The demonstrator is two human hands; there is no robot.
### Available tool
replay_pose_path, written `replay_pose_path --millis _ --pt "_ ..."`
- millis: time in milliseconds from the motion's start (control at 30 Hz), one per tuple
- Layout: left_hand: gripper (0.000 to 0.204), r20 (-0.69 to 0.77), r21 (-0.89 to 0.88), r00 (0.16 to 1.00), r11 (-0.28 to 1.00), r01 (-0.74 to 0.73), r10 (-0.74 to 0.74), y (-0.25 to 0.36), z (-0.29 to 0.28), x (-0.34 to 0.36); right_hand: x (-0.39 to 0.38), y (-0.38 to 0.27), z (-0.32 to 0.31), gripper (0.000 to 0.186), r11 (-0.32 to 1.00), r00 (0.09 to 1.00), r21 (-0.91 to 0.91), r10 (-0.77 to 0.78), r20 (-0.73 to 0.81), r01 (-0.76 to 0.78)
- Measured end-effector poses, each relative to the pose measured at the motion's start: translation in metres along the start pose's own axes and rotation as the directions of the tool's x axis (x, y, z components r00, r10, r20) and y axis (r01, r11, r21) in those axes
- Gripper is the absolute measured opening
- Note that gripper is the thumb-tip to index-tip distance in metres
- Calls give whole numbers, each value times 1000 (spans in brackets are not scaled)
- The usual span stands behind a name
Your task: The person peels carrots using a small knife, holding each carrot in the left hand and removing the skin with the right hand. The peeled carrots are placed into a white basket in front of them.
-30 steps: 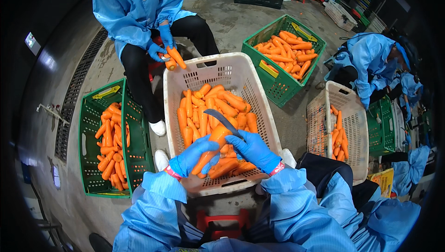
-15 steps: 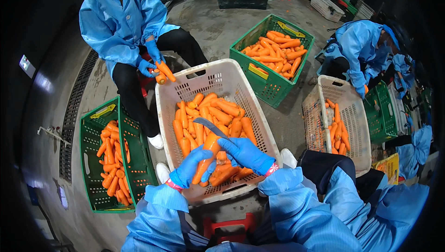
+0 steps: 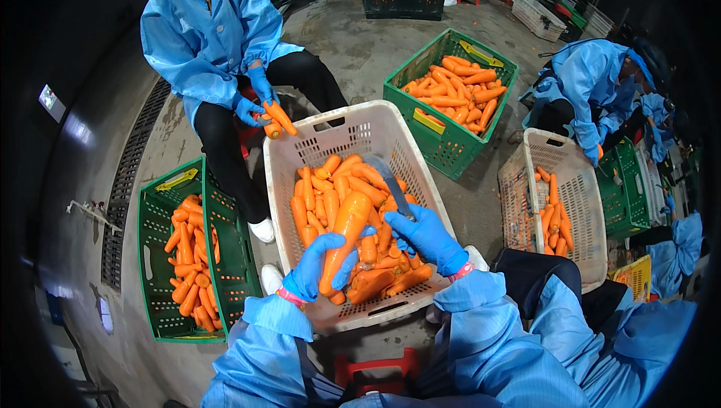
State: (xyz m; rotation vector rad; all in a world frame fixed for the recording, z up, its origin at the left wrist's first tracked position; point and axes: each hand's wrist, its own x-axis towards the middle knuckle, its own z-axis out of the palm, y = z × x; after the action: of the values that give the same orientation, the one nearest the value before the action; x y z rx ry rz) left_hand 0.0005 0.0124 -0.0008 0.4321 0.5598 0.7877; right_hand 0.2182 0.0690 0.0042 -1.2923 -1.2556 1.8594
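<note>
My gloved left hand (image 3: 314,269) is closed round a large orange carrot (image 3: 346,231), which it holds tilted with the thicker end upward. Just right of it, my gloved right hand (image 3: 426,239) grips a knife (image 3: 387,179); its curved blade points forward and up, apart from the carrot. Both hands are over a white perforated crate (image 3: 424,190) of carrots. The knife's handle is mostly hidden in my fingers.
Green crates of carrots (image 3: 450,145) (image 3: 156,273) flank mine, with another white crate (image 3: 586,235) at right. A co-worker (image 3: 210,55) opposite holds carrots; another person (image 3: 589,81) bends at right. A red stool (image 3: 375,359) is beneath me; farther crates (image 3: 403,3) line the back.
The knife blade has swung up and right, away from the carrot in my left hand, uncovering its upper end. My right hand has shifted slightly right.
</note>
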Motion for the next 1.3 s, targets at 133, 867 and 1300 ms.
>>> replay_pose_path --millis 133,867,1300 --pt "57 -75 58 997 998 -13 17 -3 -3 0 -6 5 14 33 922 977 -344 -208 -54 177" --pt "40 -217 146 973 988 -50 81 -10 -3 3 7 35 28 11 85 641 -941 -752 156 329" --pt "37 -116 -12 990 997 73 -74 -12 -9 5 3 43 35 9 37 675 -989 -735 71 144"
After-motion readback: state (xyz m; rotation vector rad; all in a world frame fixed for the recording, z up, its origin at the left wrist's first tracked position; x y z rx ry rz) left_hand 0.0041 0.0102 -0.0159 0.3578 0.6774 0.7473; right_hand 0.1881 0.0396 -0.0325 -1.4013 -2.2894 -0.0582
